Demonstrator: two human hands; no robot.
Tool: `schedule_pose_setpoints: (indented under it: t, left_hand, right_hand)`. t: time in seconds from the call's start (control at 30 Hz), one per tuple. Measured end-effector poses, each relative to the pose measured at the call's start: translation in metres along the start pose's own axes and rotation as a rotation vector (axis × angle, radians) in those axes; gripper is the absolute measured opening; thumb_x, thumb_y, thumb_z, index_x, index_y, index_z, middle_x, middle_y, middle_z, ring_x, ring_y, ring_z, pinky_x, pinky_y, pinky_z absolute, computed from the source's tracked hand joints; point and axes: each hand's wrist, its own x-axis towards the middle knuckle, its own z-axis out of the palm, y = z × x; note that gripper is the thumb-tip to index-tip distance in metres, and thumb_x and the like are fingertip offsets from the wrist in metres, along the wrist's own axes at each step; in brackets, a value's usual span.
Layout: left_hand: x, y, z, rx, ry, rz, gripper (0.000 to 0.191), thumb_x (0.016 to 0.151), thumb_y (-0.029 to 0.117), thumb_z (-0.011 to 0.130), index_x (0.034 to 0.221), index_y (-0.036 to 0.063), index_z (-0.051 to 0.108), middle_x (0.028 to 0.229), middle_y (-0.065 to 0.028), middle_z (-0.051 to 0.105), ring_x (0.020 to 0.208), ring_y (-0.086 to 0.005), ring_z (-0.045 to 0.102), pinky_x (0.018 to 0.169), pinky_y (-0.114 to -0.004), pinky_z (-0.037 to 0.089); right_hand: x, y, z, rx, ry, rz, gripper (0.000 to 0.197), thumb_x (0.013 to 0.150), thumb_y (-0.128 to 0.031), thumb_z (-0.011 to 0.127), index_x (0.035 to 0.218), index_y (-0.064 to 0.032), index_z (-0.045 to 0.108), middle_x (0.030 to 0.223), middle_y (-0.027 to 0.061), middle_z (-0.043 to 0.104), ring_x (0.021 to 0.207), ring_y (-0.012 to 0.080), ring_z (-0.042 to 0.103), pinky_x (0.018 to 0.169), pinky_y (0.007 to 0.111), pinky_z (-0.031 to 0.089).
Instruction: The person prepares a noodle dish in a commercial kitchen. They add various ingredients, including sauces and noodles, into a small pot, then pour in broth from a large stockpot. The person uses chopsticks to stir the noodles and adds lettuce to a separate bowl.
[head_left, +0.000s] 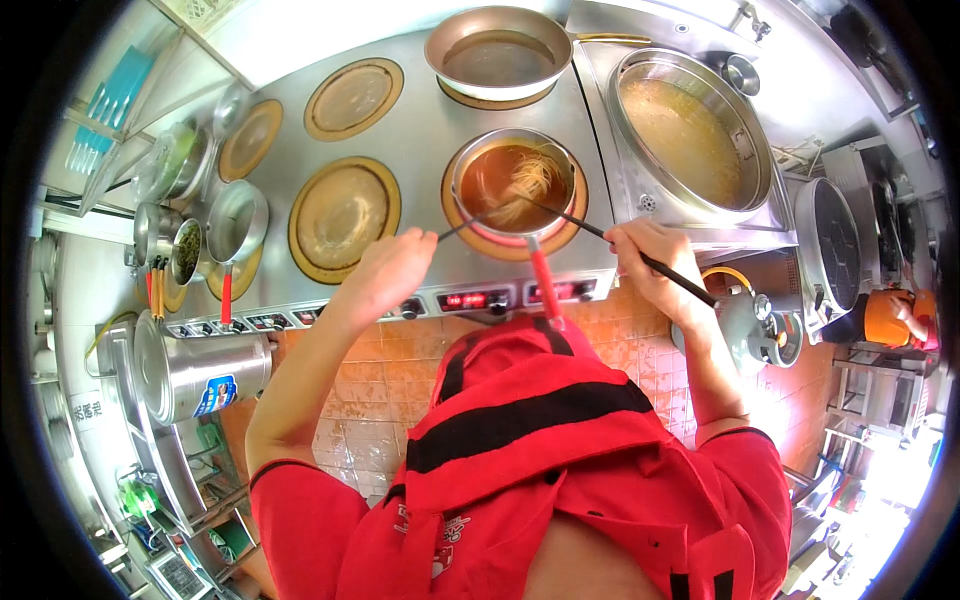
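Note:
A saucepan with a red handle (545, 281) sits on a round hob plate and holds reddish-orange broth (484, 176). Pale noodles (534, 174) lie bunched in the broth towards the right. My left hand (396, 270), left of the pan, grips a thin dark utensil (457, 227) whose far end reaches the noodles; its kind is unclear. From the right, my right hand (656, 259) holds a long dark stick, apparently a chopstick (581, 223), slanting into the pan, its tip at the noodles. Its back end sticks out past my palm.
Behind stands a wide frying pan (499, 49) with liquid. At right is a large pot of yellowish broth (679, 142), with a gas cylinder (750, 330) below. Small pans (238, 221) stand at left, above a steel barrel (202, 367). Another person (911, 319) is at far right.

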Motion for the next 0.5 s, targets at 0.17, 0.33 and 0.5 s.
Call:
schedule_pose_setpoints:
  t: [0.17, 0.33, 0.5]
  left_hand:
    - [0.001, -0.004, 0.006, 0.059, -0.004, 0.023, 0.027, 0.094, 0.014, 0.042, 0.114, 0.0026, 0.057, 0.089, -0.0163, 0.060, 0.080, -0.0345, 0.062, 0.069, -0.043, 0.049]
    - [0.000, -0.002, 0.004, 0.060, 0.019, 0.055, 0.027, 0.095, 0.015, 0.041, 0.113, 0.0027, 0.057, 0.090, -0.0162, 0.060, 0.082, -0.0339, 0.062, 0.070, -0.043, 0.049]
    - [0.001, 0.000, 0.004, 0.062, -0.001, 0.038, 0.026, 0.094, 0.015, 0.042, 0.111, 0.0021, 0.057, 0.091, -0.0162, 0.059, 0.083, -0.0339, 0.062, 0.070, -0.043, 0.049]
  right_hand:
    - [-0.001, -0.004, -0.003, -0.052, 0.020, -0.001, 0.008, 0.085, -0.005, 0.059, 0.083, 0.0022, 0.056, 0.072, 0.0195, 0.055, 0.064, 0.0380, 0.056, 0.057, 0.039, 0.045]
    - [0.000, 0.000, -0.008, -0.171, 0.003, -0.092, 0.007, 0.085, -0.004, 0.059, 0.081, 0.0006, 0.056, 0.072, 0.0189, 0.055, 0.066, 0.0393, 0.057, 0.057, 0.040, 0.045]
    - [0.001, 0.024, -0.001, -0.129, -0.016, -0.067, 0.010, 0.088, -0.006, 0.055, 0.080, 0.0004, 0.057, 0.070, 0.0149, 0.055, 0.061, 0.0306, 0.058, 0.056, 0.036, 0.045]
